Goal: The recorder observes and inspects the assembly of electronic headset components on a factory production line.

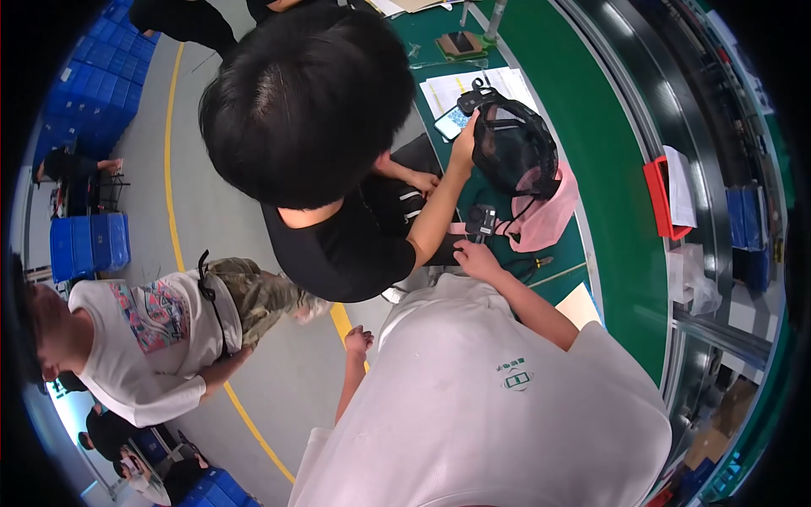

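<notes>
My left hand (359,340) hangs low at my left side above the grey floor, its fingers curled in with nothing visible in them. My right hand (478,258) rests by the near edge of the green table, fingers loosely bent and a little apart, holding nothing I can see. Just beyond it lies a small black camera-like device (481,220) with a cable. A pink cloth (547,211) is bunched beside that device. Farther off, a seated person's hand (464,145) touches black mesh headgear (514,148) with a small camera on it, next to a lit phone (452,123).
Black-and-yellow pliers (536,264) lie right of my right hand. Paper sheets (439,89) are under the phone. The seated person in black (338,245) is close ahead of me; another in a white shirt (152,338) is at left. Blue bins (89,245) stand farther left.
</notes>
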The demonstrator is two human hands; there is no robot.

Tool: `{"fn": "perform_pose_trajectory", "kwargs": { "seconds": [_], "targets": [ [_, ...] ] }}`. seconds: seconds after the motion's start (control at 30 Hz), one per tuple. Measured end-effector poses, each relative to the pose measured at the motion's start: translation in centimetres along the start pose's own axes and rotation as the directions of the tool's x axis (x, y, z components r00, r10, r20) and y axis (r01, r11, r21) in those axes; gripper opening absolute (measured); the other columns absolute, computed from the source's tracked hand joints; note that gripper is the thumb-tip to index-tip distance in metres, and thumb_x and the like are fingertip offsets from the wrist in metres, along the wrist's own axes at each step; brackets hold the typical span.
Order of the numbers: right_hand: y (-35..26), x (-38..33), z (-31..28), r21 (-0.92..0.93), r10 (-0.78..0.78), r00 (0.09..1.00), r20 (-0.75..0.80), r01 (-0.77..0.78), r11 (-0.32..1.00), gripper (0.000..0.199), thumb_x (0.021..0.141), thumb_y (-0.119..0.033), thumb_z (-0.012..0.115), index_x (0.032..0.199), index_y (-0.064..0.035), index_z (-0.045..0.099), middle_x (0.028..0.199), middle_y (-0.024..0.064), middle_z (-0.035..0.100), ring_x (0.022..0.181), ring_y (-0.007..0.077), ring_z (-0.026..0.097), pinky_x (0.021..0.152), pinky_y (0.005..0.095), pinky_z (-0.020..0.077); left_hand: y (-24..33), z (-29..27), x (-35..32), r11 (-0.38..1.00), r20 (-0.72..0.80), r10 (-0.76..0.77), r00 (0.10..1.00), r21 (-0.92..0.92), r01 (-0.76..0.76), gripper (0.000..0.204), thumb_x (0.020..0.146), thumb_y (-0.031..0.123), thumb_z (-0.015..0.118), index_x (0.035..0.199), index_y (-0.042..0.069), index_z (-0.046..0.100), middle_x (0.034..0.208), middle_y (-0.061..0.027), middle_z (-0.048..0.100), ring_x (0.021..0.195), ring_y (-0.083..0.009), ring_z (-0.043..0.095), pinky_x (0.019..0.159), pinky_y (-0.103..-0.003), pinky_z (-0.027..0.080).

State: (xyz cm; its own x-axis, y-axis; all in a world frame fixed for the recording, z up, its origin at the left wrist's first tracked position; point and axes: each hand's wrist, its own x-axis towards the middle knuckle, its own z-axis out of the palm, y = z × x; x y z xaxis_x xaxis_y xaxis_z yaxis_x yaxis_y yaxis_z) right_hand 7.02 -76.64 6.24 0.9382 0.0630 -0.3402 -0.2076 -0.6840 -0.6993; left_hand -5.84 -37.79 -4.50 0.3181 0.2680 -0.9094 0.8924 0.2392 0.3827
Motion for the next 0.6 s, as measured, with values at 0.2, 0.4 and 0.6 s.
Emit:
{"fn": "perform_pose_trajectory", "kwargs": {
  "seconds": [0.2, 0.4, 0.6],
  "targets": [
    [-7.6, -1.9, -10.8, 0.417, 0.008, 0.91, -0.414, 0.182, 0.89, 0.02, 0.085, -0.017, 0.054, 0.093, 0.0002, 0.06, 0.074, 0.007, 0.061, 0.062, 0.0121, 0.056, 0.056, 0.0254, 0.0446, 0.6, 1.0, 0.3, 0.999, 0.025, 0.037, 0.999, -0.039, -0.036, 0.02, 0.088, 0.017, 0.045, 0.102, 0.003, 0.047, 0.068, -0.0093, 0.055, 0.05, -0.0153, 0.051, 0.041, -0.025, 0.038],
    [-9.2, 4.7, -23.4, -0.206, -0.224, 0.619, -0.753, 0.102, 0.973, 0.033, 0.08, -0.03, 0.059, 0.098, -0.0024, 0.061, 0.093, 0.0153, 0.059, 0.086, 0.0284, 0.056, 0.077, 0.0376, 0.0435, 1.3, 1.9, 0.4, 0.998, 0.041, 0.066, 0.997, -0.006, -0.065, 0.02, 0.088, 0.018, 0.047, 0.101, 0.003, 0.048, 0.071, -0.0098, 0.056, 0.05, -0.0152, 0.051, 0.042, -0.025, 0.039],
    [-8.0, 8.1, -24.2, -0.341, -0.172, 0.689, -0.704, -0.115, 0.933, 0.054, 0.076, -0.047, 0.059, 0.111, -0.0043, 0.056, 0.116, 0.0174, 0.052, 0.108, 0.0338, 0.049, 0.09, 0.0405, 0.0394, 0.6, 1.6, 0.0, 0.994, 0.018, 0.088, 0.996, -0.068, -0.087, 0.022, 0.088, 0.019, 0.048, 0.103, 0.002, 0.049, 0.072, -0.0102, 0.057, 0.052, -0.0155, 0.053, 0.043, -0.025, 0.041]
  ]
}}
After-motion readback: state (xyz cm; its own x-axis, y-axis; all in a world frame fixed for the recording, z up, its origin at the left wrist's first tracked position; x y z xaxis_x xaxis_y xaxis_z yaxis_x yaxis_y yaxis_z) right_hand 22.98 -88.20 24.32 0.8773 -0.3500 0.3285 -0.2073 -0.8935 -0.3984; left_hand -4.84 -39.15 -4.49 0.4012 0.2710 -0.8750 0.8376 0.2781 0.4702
